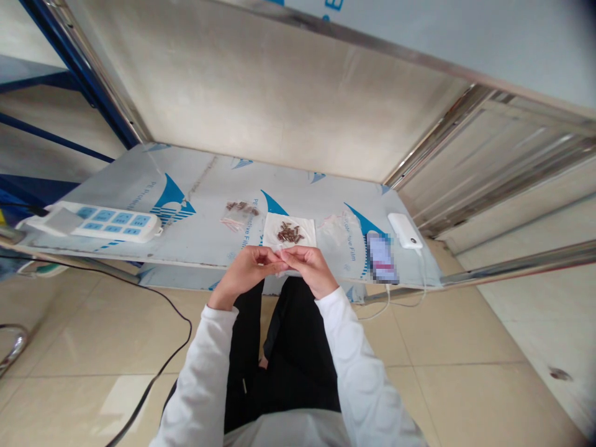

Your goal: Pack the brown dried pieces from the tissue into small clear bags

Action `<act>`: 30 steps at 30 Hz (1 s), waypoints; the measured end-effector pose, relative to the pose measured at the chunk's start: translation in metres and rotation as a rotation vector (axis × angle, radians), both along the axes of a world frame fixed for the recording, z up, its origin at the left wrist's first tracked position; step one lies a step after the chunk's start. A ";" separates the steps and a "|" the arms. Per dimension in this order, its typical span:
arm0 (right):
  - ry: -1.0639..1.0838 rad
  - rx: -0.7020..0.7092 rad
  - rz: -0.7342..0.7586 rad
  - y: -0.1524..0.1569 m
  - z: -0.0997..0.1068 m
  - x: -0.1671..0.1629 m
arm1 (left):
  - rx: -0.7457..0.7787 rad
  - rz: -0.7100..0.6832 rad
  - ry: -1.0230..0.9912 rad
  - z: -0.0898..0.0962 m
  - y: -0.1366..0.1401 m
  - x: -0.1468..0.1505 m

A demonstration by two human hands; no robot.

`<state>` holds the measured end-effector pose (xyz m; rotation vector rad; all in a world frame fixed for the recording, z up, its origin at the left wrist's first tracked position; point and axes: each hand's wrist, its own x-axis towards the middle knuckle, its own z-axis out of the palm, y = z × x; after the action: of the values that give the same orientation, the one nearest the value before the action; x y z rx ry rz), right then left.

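Note:
My left hand (249, 270) and my right hand (310, 266) meet at the front edge of the shelf, fingertips pinched together. Whatever lies between the fingers is too small or hidden to make out. Just beyond them, a white cloth or paper sheet (305, 225) carries a pile of small brown cylindrical pieces (289, 233). To its left rests a clear plastic bag (236, 217) with similar brown pieces in and on it. Right of the sheet lies another clear plastic bag (339, 230), flat and crumpled.
The shelf (205, 180) is covered in printed protective film. A white power strip (116, 223) stands at the left. At the right are a phone (382, 259) and a white power bank (404, 231) with a cable (424, 279). Overhead is an upper shelf (419, 37).

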<state>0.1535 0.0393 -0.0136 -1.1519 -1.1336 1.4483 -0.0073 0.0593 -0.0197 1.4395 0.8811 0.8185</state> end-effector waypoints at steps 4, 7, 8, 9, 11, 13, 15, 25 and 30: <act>-0.001 -0.001 -0.052 0.000 -0.003 0.000 | -0.029 -0.030 -0.089 -0.002 0.000 0.001; -0.035 0.055 -0.057 0.000 -0.004 -0.001 | -0.036 -0.001 -0.131 -0.002 -0.001 0.001; -0.047 0.071 -0.052 0.000 -0.004 -0.001 | -0.044 0.008 -0.132 -0.002 -0.001 0.001; -0.065 0.089 -0.049 -0.001 -0.004 -0.002 | -0.051 0.019 -0.121 -0.001 -0.002 0.002; -0.141 0.133 -0.069 -0.002 -0.004 -0.002 | -0.057 0.054 -0.065 0.002 -0.003 0.004; -0.320 0.199 -0.129 -0.002 -0.003 -0.002 | -0.028 0.111 0.061 0.005 -0.004 0.010; -0.589 0.262 -0.233 -0.002 -0.002 0.000 | 0.065 0.259 0.265 0.009 -0.006 0.017; -0.892 0.441 -0.317 -0.011 0.007 0.018 | 0.312 0.542 0.577 0.030 -0.014 0.033; -0.641 0.633 -0.119 -0.013 0.015 0.019 | 0.265 0.474 0.378 0.038 -0.013 0.028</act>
<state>0.1724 0.0262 0.0016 -1.2054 -1.7595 0.5356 0.0203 0.0463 0.0181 1.6754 1.4829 1.0602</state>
